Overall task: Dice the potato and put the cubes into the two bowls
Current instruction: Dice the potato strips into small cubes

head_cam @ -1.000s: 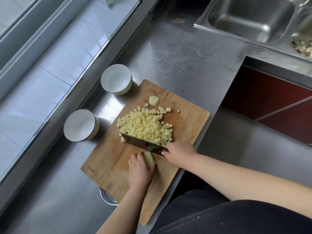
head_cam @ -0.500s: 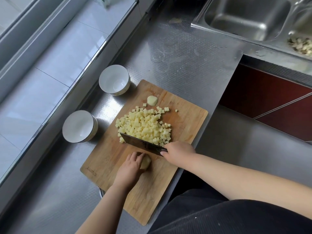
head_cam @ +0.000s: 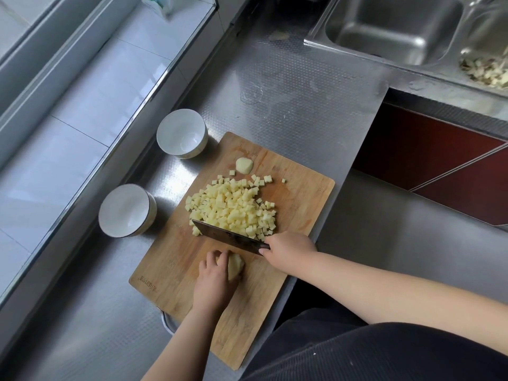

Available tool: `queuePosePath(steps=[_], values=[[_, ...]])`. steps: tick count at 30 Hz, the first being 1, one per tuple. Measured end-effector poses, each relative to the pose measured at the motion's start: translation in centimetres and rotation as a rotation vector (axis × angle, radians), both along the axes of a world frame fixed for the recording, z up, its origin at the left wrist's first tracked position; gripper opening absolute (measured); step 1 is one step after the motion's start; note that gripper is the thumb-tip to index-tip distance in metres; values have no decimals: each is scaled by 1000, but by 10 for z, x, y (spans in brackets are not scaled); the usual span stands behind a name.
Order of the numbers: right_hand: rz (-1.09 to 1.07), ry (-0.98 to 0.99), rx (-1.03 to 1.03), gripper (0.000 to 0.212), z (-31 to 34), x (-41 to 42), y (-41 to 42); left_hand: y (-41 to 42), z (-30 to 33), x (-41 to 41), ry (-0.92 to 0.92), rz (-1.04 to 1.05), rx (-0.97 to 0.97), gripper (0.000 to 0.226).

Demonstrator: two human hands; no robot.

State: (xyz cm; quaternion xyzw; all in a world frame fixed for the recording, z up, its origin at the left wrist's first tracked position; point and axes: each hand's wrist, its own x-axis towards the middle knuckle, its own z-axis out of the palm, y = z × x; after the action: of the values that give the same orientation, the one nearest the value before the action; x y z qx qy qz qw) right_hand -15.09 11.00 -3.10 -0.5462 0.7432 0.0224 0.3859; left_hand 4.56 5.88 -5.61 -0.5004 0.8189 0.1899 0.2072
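Since the earlier frames the left hand (head_cam: 213,281) has turned the uncut pale potato chunk (head_cam: 235,266), which now lies with its long axis running near-to-far on the near half of the rectangular wooden cutting board (head_cam: 302,199), fingers curled over its left side. Right hand (head_cam: 288,250) grips the handle of the dark broad-bladed cleaver (head_cam: 228,237), blade pointing left against the near edge of the heap of pale yellow potato cubes (head_cam: 233,210). Two white round ceramic bowls (head_cam: 181,133) (head_cam: 126,210) stand left of the board.
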Motion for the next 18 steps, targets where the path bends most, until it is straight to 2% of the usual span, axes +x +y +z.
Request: queuePosePath(steps=[3, 6, 7, 10, 11, 14, 18], values=[[1, -1, -7, 38, 1, 3, 2, 0, -2, 0, -2, -2, 0, 78], [29, 26, -17, 38, 7, 5, 2, 5, -2, 5, 7, -12, -118, 91], [45, 38, -30, 38, 10, 6, 2, 9, -4, 7, 41, -42, -169, 86], [92, 51, -73, 34, 19, 7, 3, 20, -11, 11, 158, -144, -268, 48], [110, 55, -82, 31, 22, 8, 3, 21, -13, 9, 181, -144, -275, 42], [173, 83, -78, 20, 26, 10, 3, 23, -17, 5, 236, -48, -278, 35], [253, 104, -40, 19, 34, 14, 7, 21, -19, 4, 290, 39, -263, 25]])
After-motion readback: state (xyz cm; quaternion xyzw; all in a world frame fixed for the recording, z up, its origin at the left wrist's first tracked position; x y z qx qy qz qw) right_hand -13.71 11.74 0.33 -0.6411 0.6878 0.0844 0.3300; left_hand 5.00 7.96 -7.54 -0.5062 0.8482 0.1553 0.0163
